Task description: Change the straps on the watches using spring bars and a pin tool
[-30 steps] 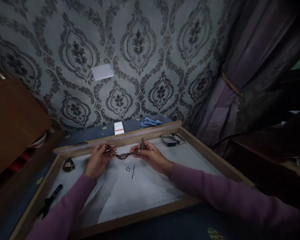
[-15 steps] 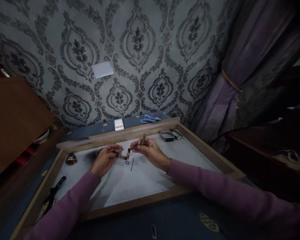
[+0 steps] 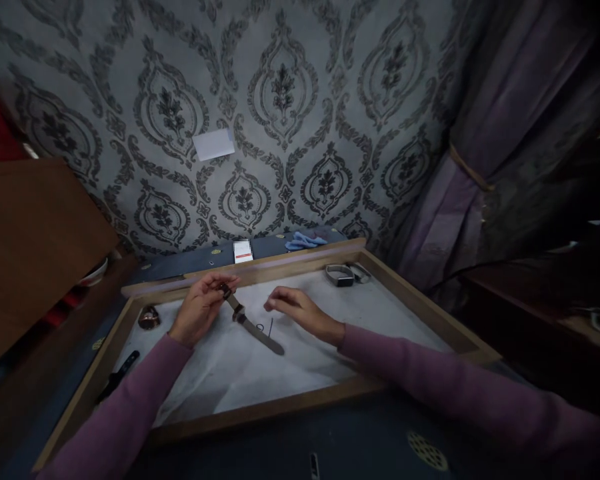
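My left hand (image 3: 200, 308) pinches a wristwatch with a grey-brown strap (image 3: 261, 335) near its upper end. The free strap end slants down to the right over the white lining. To its right, my right hand (image 3: 307, 315) is apart from the watch, fingers loosely bent, with nothing visible in them. A thin dark stick (image 3: 271, 327) and a small dark loop (image 3: 260, 327) lie beside the strap. At the tray's left side sits a rose-gold watch (image 3: 149, 318); a black-strapped watch (image 3: 123, 372) lies nearer, partly behind my left sleeve.
A wooden-framed tray (image 3: 270, 409) with white lining surrounds the work. A grey-banded smartwatch (image 3: 340, 276) and another watch (image 3: 361, 273) are at its back right. Behind the rim are a blue cloth (image 3: 305, 241) and a white card (image 3: 243, 252). A brown box (image 3: 40, 247) stands left.
My right hand has let go of the strap and moved slightly away. The watch, previously folded between both hands, now hangs extended from my left hand. The view has shifted slightly.
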A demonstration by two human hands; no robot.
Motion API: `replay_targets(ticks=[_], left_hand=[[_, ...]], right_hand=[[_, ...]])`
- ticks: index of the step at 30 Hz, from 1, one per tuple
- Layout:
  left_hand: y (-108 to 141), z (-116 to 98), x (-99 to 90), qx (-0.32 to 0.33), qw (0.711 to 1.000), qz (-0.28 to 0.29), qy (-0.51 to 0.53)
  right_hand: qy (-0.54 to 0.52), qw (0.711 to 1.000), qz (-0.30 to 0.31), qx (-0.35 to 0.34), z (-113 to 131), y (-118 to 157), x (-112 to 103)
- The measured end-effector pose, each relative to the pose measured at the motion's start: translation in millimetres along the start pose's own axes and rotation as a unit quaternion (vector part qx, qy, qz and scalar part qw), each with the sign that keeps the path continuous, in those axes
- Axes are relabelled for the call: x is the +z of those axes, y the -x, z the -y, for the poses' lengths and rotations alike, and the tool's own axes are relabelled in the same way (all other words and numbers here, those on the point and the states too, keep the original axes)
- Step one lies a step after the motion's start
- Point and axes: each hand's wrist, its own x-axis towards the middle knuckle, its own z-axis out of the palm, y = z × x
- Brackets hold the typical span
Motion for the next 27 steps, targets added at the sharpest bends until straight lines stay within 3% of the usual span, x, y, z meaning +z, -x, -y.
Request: replay_targets(ticks=[6, 11, 16, 27], left_hand=[[2, 9, 13.4, 0.004, 0.999, 0.043, 0.017], [0, 7, 23.0, 0.049, 0.997, 0.054, -0.023], [-5, 9, 25.9, 0.063, 0.995, 0.061, -0.056], [-17, 18, 19.1, 0.056, 0.997, 0.045, 0.024]], right_hand=[[-0.053, 0.998, 0.031, -0.032, -4, -24, 25], [-0.120, 0.991, 0.053, -0.029, -8, -36, 39], [-0.149, 0.988, 0.029, -0.016, -16, -34, 40], [-0.192, 0.979, 0.026, 0.061, -25, -36, 34]])
